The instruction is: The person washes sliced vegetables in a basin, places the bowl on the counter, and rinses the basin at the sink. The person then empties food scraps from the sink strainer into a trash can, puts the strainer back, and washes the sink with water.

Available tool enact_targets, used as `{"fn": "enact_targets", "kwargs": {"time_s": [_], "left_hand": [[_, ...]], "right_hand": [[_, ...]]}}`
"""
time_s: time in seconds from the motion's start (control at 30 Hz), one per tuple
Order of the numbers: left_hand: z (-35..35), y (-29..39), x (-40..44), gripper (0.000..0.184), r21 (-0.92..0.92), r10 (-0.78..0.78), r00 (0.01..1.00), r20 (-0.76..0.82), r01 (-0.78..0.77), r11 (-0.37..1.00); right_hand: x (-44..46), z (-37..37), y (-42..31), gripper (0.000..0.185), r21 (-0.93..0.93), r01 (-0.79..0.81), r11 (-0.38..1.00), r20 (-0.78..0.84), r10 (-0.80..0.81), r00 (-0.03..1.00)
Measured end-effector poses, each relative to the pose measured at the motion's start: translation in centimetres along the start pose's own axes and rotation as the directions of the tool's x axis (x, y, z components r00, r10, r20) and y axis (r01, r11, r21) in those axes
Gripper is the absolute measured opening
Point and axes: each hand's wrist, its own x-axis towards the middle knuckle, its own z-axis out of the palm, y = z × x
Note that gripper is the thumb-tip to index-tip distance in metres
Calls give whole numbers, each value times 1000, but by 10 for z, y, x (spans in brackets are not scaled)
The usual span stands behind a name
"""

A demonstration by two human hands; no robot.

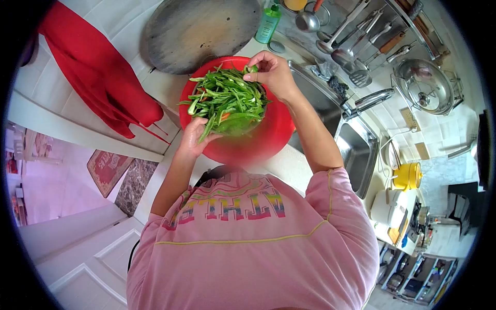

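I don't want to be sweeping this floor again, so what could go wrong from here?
1. The green pepper strips are heaped loosely between the left hand and right hand; some might slip out.
2. A few strips poke out at the heap's left side, so they could drop over the red basin's rim.
3. The green bottle stands near the basin; a bump might tip it.
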Motion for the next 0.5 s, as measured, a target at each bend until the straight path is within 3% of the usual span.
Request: {"fn": "enact_targets", "kwargs": {"time_s": [0.2, 0.33, 0.5], "left_hand": [[6, 4, -4, 44, 1, -17, 998, -54, 18, 1000], [2, 6, -5, 45, -29, 5, 1000, -12, -5, 1000], [4, 3, -5, 46, -57, 42, 999, -35, -44, 997]], "right_hand": [[-12, -20, 17, 21, -146, -78, 986, -74, 68, 995], [-29, -41, 38, 21, 11, -177, 984, -131, 177, 975], [-57, -62, 65, 21, 47, -285, 957, -189, 288, 939]]}}
